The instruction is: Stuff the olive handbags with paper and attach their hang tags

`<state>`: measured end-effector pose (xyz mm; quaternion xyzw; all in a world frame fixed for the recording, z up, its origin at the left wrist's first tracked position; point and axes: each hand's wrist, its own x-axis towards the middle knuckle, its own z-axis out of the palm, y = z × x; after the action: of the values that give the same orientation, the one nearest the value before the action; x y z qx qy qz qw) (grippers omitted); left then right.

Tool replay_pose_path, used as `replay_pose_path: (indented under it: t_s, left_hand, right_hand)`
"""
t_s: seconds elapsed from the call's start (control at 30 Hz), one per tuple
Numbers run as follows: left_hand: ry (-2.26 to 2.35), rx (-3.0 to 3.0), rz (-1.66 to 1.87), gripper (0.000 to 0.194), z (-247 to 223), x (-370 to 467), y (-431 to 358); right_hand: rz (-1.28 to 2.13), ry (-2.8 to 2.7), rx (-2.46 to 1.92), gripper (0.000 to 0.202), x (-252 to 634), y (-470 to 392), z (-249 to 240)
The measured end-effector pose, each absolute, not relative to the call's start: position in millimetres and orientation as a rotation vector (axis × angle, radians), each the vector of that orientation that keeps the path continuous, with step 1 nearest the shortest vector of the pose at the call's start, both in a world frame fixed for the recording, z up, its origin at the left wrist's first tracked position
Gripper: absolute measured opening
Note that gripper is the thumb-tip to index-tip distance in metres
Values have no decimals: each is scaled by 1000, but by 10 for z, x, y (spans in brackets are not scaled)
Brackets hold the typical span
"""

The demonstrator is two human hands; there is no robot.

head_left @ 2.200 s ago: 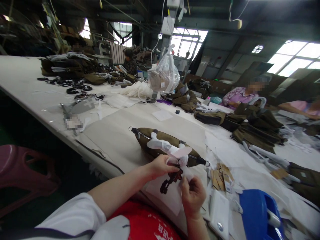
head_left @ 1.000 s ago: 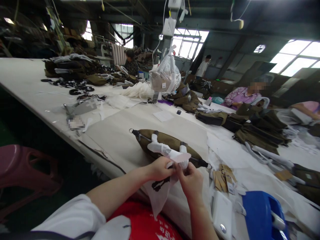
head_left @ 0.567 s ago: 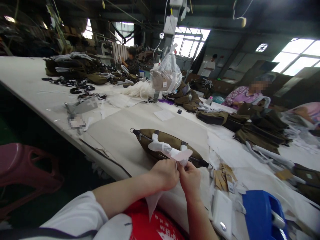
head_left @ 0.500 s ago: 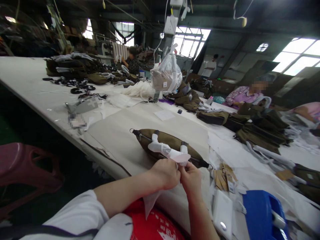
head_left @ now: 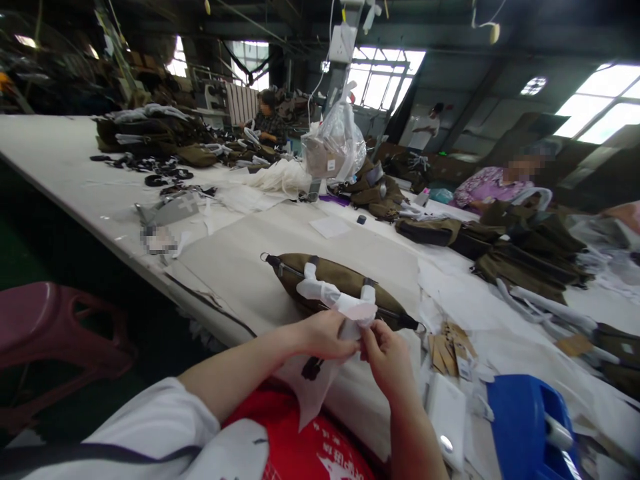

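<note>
Angling inward, left hand [head_left: 327, 335] and right hand [head_left: 389, 357] pinch white tissue [head_left: 316, 392].

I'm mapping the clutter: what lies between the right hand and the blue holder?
In the head view, a white case lies between the right hand and the blue holder, with brown tags beyond its far end.

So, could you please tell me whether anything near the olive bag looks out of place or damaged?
I see no clear spill or damage. The brown card pieces, to the right of the olive bag, lie in an uneven, overlapping heap rather than a squared stack, so they look a little untidy.
</note>
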<state>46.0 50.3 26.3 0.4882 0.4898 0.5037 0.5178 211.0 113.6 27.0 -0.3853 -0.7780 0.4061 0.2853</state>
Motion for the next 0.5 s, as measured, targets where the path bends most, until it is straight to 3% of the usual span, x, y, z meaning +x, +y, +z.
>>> replay_pose_path:
  t_s: [0.13, 0.33, 0.5]
  left_hand:
    - [912, 898, 1145, 47, 165, 347, 468]
    - [785, 807, 1174, 45, 51, 500, 524]
    - [850, 836, 1246, 42, 78, 546, 559]
  right_hand:
    - [1114, -2037, -1025, 42, 2077, 1136, 212]
    - [1074, -2016, -1086, 47, 2055, 1184, 196]
    - [1356, -1872, -971, 48, 2102, 1210, 217]
